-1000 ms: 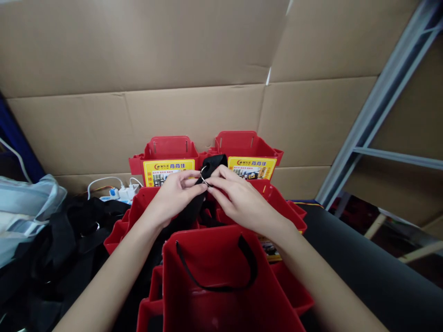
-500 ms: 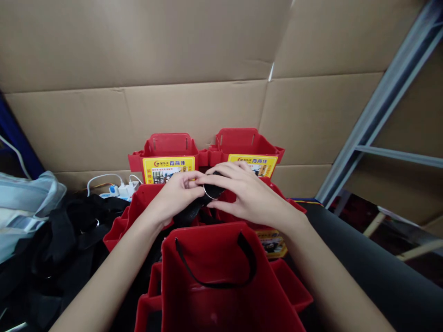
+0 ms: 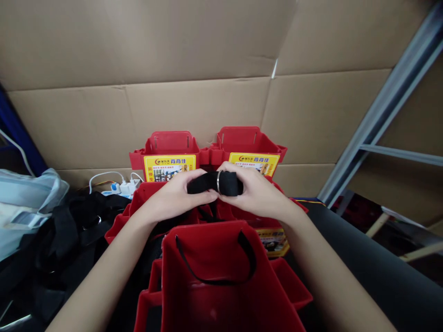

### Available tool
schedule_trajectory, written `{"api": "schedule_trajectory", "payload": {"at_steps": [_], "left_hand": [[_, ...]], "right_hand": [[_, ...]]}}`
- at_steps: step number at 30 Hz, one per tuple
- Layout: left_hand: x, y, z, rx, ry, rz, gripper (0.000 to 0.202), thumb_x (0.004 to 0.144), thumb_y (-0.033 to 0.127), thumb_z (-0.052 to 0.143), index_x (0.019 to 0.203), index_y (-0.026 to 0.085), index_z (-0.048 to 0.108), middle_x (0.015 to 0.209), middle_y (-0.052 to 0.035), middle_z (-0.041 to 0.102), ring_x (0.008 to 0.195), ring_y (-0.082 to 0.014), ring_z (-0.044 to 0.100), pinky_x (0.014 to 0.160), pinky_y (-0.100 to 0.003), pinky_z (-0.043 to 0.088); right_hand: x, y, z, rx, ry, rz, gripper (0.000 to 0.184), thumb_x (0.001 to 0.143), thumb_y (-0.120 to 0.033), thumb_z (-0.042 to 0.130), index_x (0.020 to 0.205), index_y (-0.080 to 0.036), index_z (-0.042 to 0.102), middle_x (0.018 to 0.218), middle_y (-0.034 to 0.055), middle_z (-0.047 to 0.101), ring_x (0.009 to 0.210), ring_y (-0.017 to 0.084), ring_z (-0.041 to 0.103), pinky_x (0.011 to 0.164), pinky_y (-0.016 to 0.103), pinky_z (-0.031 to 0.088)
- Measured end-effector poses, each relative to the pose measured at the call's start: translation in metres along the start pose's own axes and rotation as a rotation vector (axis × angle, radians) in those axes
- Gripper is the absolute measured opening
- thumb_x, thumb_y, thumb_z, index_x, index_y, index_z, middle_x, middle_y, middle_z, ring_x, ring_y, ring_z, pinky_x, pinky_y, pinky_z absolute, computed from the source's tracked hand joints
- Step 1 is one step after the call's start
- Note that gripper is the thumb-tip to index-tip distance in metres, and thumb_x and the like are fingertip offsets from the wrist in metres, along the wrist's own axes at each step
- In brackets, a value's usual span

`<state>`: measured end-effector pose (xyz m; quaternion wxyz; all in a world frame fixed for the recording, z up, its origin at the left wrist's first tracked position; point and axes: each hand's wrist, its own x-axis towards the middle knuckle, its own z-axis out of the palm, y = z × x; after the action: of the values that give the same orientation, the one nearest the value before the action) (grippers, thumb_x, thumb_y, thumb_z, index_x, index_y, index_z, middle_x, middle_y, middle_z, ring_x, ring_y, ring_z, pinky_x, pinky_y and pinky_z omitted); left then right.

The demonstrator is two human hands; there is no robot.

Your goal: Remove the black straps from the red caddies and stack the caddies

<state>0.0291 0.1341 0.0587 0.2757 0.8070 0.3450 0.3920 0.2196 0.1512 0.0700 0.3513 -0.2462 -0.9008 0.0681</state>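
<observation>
The left hand [image 3: 176, 196] and right hand [image 3: 259, 193], the latter loosely spread a moment ago, now pinch the black strap [image 3: 202, 184] either side of its metal ring [image 3: 218, 181], beyond the nearest red bin [image 3: 211, 249], apparently threaded through.

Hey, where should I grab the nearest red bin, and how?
I'd pinch the bin by its far rim, coming from above: that edge looks thin, straight and uncovered. Stay clear of the black strap looping across the wall below.
</observation>
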Motion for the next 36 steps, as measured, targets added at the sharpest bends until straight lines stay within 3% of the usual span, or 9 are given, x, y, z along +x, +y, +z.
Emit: {"api": "schedule_trajectory", "payload": {"at_steps": [2,6,10,17,22,25,30,36], "left_hand": [[0.0,0.0,0.001,0.051,0.096,0.066,0.023,0.07,0.027,0.067,0.088,0.016,0.059,0.092,-0.0027,0.061,0.089,-0.0176,0.056,0.081,-0.03,0.044],[0.001,-0.005,0.003,-0.01,0.301,0.177,0.031,0.069,0.02,0.067,0.097,0.019,0.054,0.098,-0.0029,0.059,0.093,-0.0165,0.056,0.077,-0.026,0.047],[0.002,-0.009,0.003,0.028,0.322,0.138,0.01,0.073,0.021,0.063,0.081,0.016,0.059,0.082,-0.0015,0.061,0.076,-0.0129,0.059,0.07,-0.023,0.049],[0.003,-0.009,0.001,-0.06,0.34,0.061,0.013,0.067,0.022,0.068,0.077,0.015,0.062,0.077,-0.0011,0.065,0.072,-0.0125,0.062,0.07,-0.022,0.051],[0.002,-0.011,-0.004,-0.072,0.294,-0.078,0.016,0.065,0.026,0.07,0.072,0.013,0.062,0.066,-0.0005,0.063,0.058,-0.0106,0.059,0.056,-0.02,0.046],[0.0,-0.012,-0.01,-0.066,0.191,-0.161,0.017,0.064,0.026,0.07,0.068,0.013,0.059,0.059,0.0008,0.059,0.053,-0.0091,0.054,0.052,-0.019,0.042],[-0.004,-0.015,-0.031,-0.033,-0.033,-0.239,0.015,0.068,0.026,0.066,0.068,0.014,0.057,0.066,0.0003,0.059,0.06,-0.0103,0.054,0.059,-0.022,0.042],[-0.012,-0.02,-0.052,0.124,-0.08,-0.23,0.016,0.071,0.029,0.062,0.067,0.016,0.054,0.064,0.0005,0.057,0.061,-0.0121,0.053,0.058,-0.023,0.041]], "right_hand": [[0.001,0.002,0.003,0.056,-0.003,0.019,0.014,0.074,-0.021,0.06,0.076,-0.018,0.047,0.073,-0.0029,0.052,0.065,0.01,0.048,0.061,0.02,0.037],[0.004,0.009,0.007,0.111,0.018,0.072,0.018,0.074,-0.03,0.062,0.075,-0.017,0.05,0.071,-0.0024,0.052,0.066,0.011,0.048,0.061,0.022,0.037],[0.004,0.011,0.006,0.143,0.017,0.108,0.024,0.07,-0.035,0.065,0.077,-0.017,0.052,0.072,-0.0021,0.054,0.067,0.012,0.049,0.063,0.023,0.038],[0.004,0.012,0.0,0.342,-0.125,0.162,0.034,0.062,-0.038,0.072,0.079,-0.018,0.052,0.075,-0.0026,0.053,0.069,0.012,0.05,0.063,0.023,0.039],[0.004,0.022,0.003,0.437,-0.231,0.216,0.034,0.063,-0.04,0.071,0.079,-0.016,0.054,0.071,-0.0032,0.051,0.064,0.01,0.047,0.06,0.023,0.037],[0.004,0.026,0.004,0.418,-0.257,0.243,0.033,0.063,-0.041,0.071,0.074,-0.015,0.054,0.069,-0.0035,0.05,0.063,0.009,0.045,0.058,0.022,0.036],[0.004,0.028,0.001,0.442,-0.269,0.232,0.031,0.062,-0.038,0.072,0.074,-0.015,0.054,0.069,-0.0037,0.05,0.064,0.009,0.045,0.058,0.022,0.035],[0.005,0.027,0.005,0.483,-0.312,0.232,0.032,0.064,-0.038,0.072,0.081,-0.014,0.058,0.072,-0.0029,0.054,0.064,0.009,0.047,0.059,0.021,0.037]]}}
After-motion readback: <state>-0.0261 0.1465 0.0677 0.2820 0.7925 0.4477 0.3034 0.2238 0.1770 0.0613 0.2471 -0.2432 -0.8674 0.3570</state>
